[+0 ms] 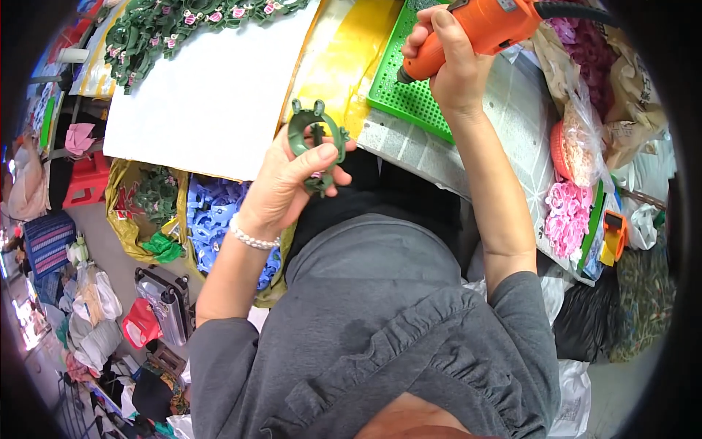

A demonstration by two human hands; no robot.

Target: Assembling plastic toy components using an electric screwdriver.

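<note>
My left hand (278,179) is closed around a dark green plastic ring-shaped part (297,136), holding it above the table's near edge. Two small round knobs stick up from the ring's top, and a bit of pink shows low on it; my fingers hide some of its lower side. In my right hand (462,80) is an orange corded power screwdriver (479,33), gripped round its body with its dark tip pointing left. That tip hangs over a bright green perforated tray (431,121), well apart from the green part.
A pile of similar green parts with pink bits (157,40) lies on a white board (212,95) at the left. Below it, bags hold green parts and blue parts (212,212). Pink pieces (569,216), a red basket (559,150) and an orange tape dispenser (614,233) sit right.
</note>
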